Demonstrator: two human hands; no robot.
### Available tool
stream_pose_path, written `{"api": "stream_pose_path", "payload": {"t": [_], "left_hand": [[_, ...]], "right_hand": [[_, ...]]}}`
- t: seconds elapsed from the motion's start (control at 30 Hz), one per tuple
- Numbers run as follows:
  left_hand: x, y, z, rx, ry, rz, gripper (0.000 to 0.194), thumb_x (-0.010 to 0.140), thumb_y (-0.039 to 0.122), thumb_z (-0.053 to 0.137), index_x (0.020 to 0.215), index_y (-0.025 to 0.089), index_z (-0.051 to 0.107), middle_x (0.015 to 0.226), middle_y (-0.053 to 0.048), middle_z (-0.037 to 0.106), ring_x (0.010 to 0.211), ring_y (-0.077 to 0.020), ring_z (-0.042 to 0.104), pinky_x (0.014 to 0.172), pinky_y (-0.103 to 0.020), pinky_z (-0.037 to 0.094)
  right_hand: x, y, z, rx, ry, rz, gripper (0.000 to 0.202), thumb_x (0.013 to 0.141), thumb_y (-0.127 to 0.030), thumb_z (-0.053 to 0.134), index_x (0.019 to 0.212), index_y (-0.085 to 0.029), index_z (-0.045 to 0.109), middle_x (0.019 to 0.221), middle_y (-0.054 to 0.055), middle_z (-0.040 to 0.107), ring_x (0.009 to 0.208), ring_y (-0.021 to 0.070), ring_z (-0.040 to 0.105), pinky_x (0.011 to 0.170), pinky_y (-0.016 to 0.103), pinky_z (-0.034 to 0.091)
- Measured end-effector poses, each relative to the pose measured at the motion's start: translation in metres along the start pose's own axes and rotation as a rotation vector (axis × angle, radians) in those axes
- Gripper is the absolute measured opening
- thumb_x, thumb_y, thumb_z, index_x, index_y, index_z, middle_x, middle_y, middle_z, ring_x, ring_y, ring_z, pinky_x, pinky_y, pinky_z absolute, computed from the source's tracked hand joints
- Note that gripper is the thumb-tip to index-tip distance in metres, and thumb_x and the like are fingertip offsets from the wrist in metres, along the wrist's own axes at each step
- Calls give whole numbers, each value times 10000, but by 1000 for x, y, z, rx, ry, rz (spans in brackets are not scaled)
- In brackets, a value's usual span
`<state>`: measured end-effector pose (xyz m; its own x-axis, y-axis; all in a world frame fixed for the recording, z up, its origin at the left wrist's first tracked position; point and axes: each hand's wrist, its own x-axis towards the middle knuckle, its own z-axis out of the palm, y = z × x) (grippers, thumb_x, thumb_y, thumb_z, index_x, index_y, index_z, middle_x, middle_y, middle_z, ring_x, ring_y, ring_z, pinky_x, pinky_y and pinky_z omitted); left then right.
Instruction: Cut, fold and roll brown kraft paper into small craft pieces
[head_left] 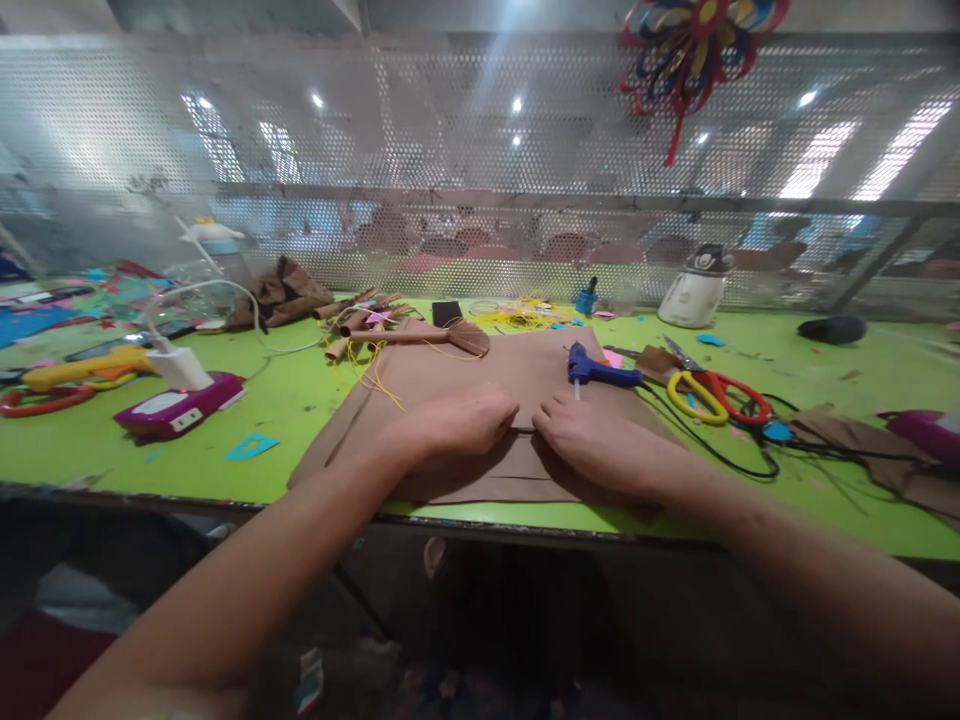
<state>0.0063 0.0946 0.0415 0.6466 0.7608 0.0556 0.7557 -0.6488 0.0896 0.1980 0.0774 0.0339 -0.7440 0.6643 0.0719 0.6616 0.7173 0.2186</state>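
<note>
Together, left hand point(484, 415) and right hand point(581, 440) pinch thin strip point(522, 431) on brown paper point(517, 365) (glue gun point(583, 364) near).

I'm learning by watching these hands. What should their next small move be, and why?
Probably press the thin brown edge evenly outward from its middle: the left hand and right hand are close together at it, over the brown paper, while the blue glue gun lies unheld beyond them.
</note>
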Motion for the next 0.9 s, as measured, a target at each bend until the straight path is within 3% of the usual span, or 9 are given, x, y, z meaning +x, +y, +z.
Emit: {"api": "stream_pose_path", "payload": {"t": [0.13, 0.33, 0.47, 0.57, 0.67, 0.77, 0.9], "left_hand": [[2, -1, -3, -90, 4, -24, 235, 794, 278, 437, 634, 152, 556, 558, -18, 501, 485, -106, 338, 485, -269, 243], [9, -18, -4, -292, 0, -58, 112, 688, 198, 490, 676, 167, 597, 589, 1, 553, 529, -112, 428, 489, -245, 281], [11, -25, 4, -634, 32, -156, 121, 681, 187, 487, 753, 163, 581, 638, -3, 571, 572, -118, 483, 531, -236, 357], [10, -21, 7, -1013, -28, -170, 178, 718, 156, 466, 867, 158, 564, 724, -30, 601, 584, -101, 501, 559, -235, 387], [11, -19, 6, -1159, -106, -123, 181, 808, 248, 460, 858, 139, 597, 789, -75, 634, 637, -102, 528, 608, -238, 405], [15, -22, 5, -1193, -169, -113, 361, 858, 409, 422, 738, 123, 609, 726, -79, 641, 653, -119, 555, 634, -252, 415], [20, -28, 11, -1235, -221, -114, 396, 845, 427, 463, 642, 113, 593, 647, -75, 615, 603, -108, 533, 641, -261, 416]], "right_hand": [[-2, -2, -1, 0, 11, -48, 250, 897, -162, 347, 859, -107, 588, 843, 153, 612, 782, 237, 539, 706, 338, 353], [-3, 21, -4, 246, 13, 166, 170, 843, -251, 460, 786, -168, 596, 765, 80, 627, 651, 165, 531, 582, 271, 333], [6, 43, 5, 478, 64, 180, 104, 762, -221, 513, 746, -186, 609, 696, 16, 625, 619, 137, 518, 551, 238, 347], [10, 52, 11, 651, 109, 227, 135, 735, -180, 501, 782, -176, 627, 716, 13, 632, 633, 130, 535, 556, 230, 384], [12, 52, 11, 725, 137, 259, 126, 720, -171, 523, 790, -174, 628, 709, 13, 626, 633, 129, 531, 567, 237, 407], [11, 47, 8, 738, 186, 231, 68, 696, -156, 558, 740, -177, 606, 702, 12, 612, 634, 129, 520, 568, 239, 413], [10, 39, 5, 680, 285, 161, 63, 693, -141, 562, 743, -171, 585, 768, 25, 598, 662, 124, 520, 579, 233, 417]]}}
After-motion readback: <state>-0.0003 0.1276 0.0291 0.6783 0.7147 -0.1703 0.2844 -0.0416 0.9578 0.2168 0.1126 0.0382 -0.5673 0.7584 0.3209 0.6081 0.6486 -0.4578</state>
